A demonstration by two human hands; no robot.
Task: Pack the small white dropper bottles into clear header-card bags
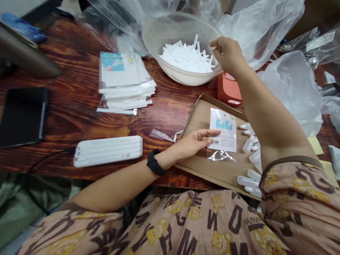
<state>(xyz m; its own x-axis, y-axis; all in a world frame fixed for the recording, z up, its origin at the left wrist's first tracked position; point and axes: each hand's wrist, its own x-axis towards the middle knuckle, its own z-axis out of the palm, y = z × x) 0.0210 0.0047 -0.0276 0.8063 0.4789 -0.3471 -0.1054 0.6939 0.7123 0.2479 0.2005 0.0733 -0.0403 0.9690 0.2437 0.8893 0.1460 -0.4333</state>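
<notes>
My left hand [190,143] pinches the left edge of a clear plastic packet [223,131] with a printed white card in it. The packet lies over a shallow cardboard tray [196,117], its clear end towards me. Several small white plastic bottles [249,143] lie in the tray's right side, partly behind my right arm. My right hand [228,53] is raised at the right rim of a large whitish basin [183,76], fingers closed together; whatever they may hold cannot be made out. White strips [187,56] are heaped in the basin.
Left of the basin lies a stack of card packets [122,81]. A white power bank [108,151] with a cable and a dark tablet [23,115] lie at the left. An orange-red box [228,88] stands behind the tray. Clear plastic bags [292,88] crowd the right and back.
</notes>
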